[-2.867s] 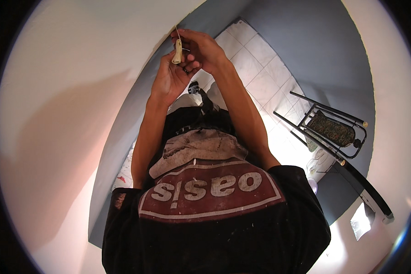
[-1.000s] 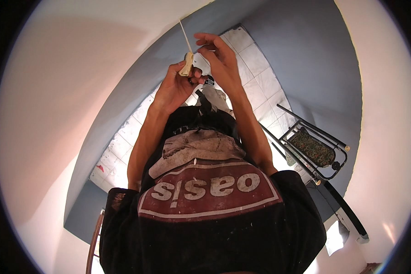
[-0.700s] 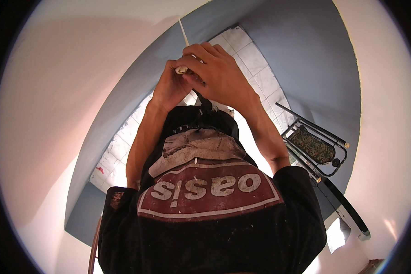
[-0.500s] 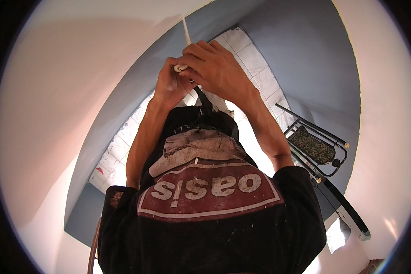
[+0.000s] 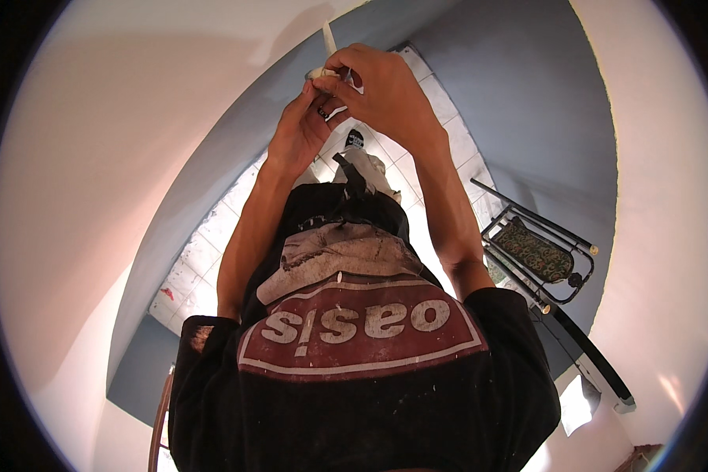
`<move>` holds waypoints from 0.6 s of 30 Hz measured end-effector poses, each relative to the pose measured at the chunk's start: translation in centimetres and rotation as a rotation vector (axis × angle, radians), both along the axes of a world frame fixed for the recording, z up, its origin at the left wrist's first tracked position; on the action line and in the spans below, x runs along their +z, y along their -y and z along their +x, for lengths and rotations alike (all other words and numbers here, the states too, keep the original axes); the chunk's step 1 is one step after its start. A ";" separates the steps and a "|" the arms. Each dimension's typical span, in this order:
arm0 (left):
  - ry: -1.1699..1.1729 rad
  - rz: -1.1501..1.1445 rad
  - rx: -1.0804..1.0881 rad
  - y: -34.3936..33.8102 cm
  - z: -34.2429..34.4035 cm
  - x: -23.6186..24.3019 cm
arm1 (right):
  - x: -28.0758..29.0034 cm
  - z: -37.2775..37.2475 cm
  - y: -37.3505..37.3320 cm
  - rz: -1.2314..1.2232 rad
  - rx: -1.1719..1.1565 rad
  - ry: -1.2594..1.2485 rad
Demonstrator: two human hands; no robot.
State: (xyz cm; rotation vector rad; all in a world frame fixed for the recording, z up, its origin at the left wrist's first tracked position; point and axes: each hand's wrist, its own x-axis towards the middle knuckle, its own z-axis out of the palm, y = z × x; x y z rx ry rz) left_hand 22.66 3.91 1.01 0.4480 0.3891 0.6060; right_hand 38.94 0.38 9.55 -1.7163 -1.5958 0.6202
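Observation:
A small cream roll of what looks like tape (image 5: 319, 75) is at the top middle, between my hands, with a pale strip (image 5: 327, 35) running up from it to the edge of the white wall above the grey band. My left hand (image 5: 299, 130) has its fingertips closed on the roll from below, with a dark ring on one finger. My right hand (image 5: 381, 98) is bent over the roll, thumb and fingers pinched on it and the base of the strip, hiding part of both.
A black metal chair frame with a patterned pad (image 5: 535, 248) leans along the grey wall at right, above a dark rail (image 5: 590, 346). Tiled floor (image 5: 468, 169) shows below me. A wooden frame (image 5: 162, 401) stands at lower left. My legs and a shoe appear beyond my dark shirt.
A second ago my right hand was raised apart from the roll; it has since closed on it. In the last half second both hands and the roll have moved up toward the wall edge.

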 end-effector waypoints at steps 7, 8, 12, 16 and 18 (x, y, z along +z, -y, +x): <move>-0.052 -0.034 0.008 0.4 0.8 -0.8 | 0.8 -0.2 -0.5 -0.108 -0.092 -0.063; -0.042 -0.035 0.003 0.5 0.8 -1.1 | 0.8 -0.2 -0.6 -0.115 -0.106 -0.070; -0.015 -0.061 0.010 0.7 1.1 -1.9 | 0.3 -0.2 -0.7 -0.101 -0.151 -0.060; -0.120 -0.110 0.063 0.9 2.1 0.8 | -0.3 -0.1 -0.3 -0.082 -0.208 -0.065; -0.043 -0.093 0.037 0.7 1.7 -0.9 | 0.0 -0.2 -0.1 -0.101 -0.228 -0.103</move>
